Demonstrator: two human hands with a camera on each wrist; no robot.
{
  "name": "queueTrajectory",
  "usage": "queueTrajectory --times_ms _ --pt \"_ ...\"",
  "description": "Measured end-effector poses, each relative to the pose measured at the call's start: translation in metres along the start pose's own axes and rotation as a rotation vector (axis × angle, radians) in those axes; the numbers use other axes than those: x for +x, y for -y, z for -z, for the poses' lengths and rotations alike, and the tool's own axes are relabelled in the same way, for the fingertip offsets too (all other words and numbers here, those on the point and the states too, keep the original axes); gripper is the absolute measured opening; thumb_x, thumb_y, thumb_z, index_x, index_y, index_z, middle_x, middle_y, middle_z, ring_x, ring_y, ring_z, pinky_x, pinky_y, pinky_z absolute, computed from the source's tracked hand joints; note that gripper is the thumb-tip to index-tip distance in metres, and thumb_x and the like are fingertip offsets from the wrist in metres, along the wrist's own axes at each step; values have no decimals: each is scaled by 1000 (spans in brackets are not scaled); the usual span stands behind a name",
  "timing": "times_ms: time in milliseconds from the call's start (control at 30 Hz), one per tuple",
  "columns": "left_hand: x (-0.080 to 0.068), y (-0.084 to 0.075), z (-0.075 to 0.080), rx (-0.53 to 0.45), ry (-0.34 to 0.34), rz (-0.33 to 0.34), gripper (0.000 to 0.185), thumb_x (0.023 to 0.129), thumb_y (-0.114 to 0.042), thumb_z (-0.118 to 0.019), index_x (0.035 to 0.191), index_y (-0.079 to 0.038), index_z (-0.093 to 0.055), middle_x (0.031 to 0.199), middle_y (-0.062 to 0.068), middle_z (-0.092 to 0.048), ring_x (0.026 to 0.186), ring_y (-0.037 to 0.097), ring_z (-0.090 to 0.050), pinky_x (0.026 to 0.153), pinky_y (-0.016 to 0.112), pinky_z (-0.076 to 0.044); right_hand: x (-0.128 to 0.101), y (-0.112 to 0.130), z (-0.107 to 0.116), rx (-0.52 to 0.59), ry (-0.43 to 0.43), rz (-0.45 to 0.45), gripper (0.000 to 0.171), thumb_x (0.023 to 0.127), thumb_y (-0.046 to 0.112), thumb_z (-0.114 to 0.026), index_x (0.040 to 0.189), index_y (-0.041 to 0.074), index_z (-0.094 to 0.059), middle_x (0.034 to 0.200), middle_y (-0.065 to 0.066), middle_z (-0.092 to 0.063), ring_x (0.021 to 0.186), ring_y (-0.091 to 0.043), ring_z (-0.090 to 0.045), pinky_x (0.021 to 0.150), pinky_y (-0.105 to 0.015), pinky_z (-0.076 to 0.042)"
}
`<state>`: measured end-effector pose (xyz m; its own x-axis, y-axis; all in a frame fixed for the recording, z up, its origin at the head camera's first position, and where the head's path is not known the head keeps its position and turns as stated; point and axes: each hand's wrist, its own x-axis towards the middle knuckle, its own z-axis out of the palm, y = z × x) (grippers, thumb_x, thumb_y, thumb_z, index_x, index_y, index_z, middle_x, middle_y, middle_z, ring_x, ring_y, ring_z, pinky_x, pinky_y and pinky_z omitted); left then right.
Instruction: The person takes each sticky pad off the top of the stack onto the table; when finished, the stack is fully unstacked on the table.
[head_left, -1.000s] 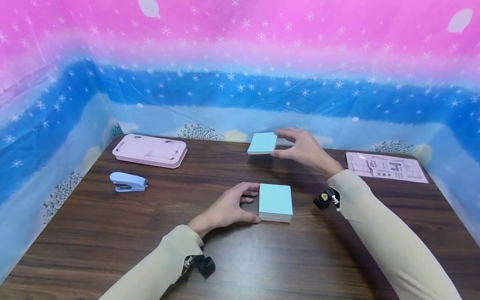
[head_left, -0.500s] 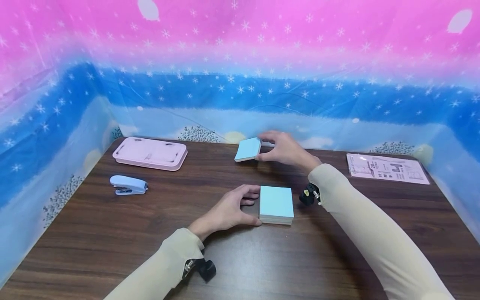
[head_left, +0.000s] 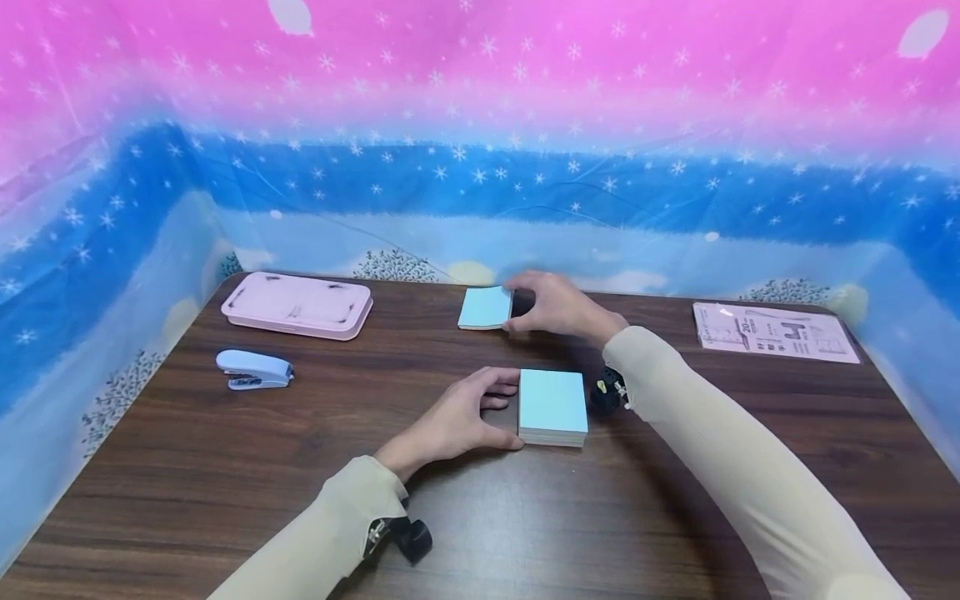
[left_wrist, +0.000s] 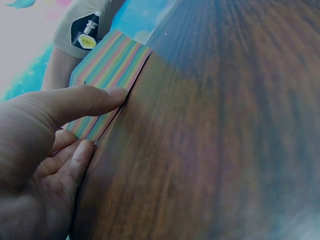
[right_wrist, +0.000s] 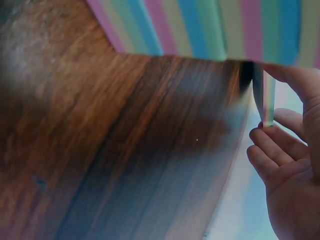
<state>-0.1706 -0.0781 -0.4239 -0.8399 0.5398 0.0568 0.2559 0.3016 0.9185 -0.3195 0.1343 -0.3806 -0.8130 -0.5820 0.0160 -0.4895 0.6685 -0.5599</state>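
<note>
A thick stack of light-blue paper [head_left: 552,406] with rainbow-striped edges [left_wrist: 107,75] lies mid-table. My left hand [head_left: 501,414] holds its left side, thumb [left_wrist: 85,100] along the near edge and fingers [left_wrist: 75,160] against the left edge. Farther back, my right hand [head_left: 517,312] grips a thinner light-blue stack [head_left: 485,307] by its right edge, low over the table or touching it. The right wrist view shows that stack's striped side [right_wrist: 210,25] above the wood, pinched between thumb and fingers [right_wrist: 270,150].
A pale-blue stapler [head_left: 253,369] sits at the left, with a pink flat case [head_left: 297,304] behind it. A printed pink sheet [head_left: 772,332] lies at the back right. Snowflake-printed sheeting [head_left: 480,167] walls in the brown wooden table [head_left: 225,467].
My right hand has carried the thinner stack leftward and down to just above or onto the back of the table. The left hand and the thick stack have stayed put.
</note>
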Motion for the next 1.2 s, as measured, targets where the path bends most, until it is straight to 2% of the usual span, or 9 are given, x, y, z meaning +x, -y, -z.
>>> queueTrajectory --times_ms 267,567,833,1033,1200 --pt "-2 -1 0 17 1 8 84 80 -11 -94 153 -4 -53 144 11 -60 125 29 -65 107 32 -55 4 -2 -5 -8 36 -13 70 93 35 -83 152 7 -58 156 -13 -53 145 -33 -46 118 -52 -44" --pt "1 -2 0 21 -3 -4 84 79 -8 -94 152 -3 -53 143 12 -60 124 30 -66 106 30 -55 4 -7 -7 2 34 -11 68 95 32 -82 153 8 -57 156 -14 -52 145 -34 -46 118 -53 -43" --pt "1 -4 1 33 1 4 84 80 -8 -94 153 -4 -52 143 11 -60 124 30 -66 106 31 -55 7 -5 -7 0 58 -22 67 96 30 -81 155 10 -56 156 -15 -51 137 -34 -51 110 -52 -48" --pt "2 -4 0 31 5 -6 83 81 -10 -94 153 -3 -53 143 12 -60 125 29 -66 106 32 -55 7 -4 -6 -6 66 -23 66 97 31 -80 154 8 -55 158 -15 -49 145 -35 -45 118 -52 -42" --pt "1 -2 1 30 6 2 83 81 -10 -94 153 -2 -52 144 12 -59 126 30 -65 107 32 -55 1 -3 -3 56 59 -39 69 97 32 -82 155 7 -54 159 -15 -48 148 -35 -41 120 -54 -39"
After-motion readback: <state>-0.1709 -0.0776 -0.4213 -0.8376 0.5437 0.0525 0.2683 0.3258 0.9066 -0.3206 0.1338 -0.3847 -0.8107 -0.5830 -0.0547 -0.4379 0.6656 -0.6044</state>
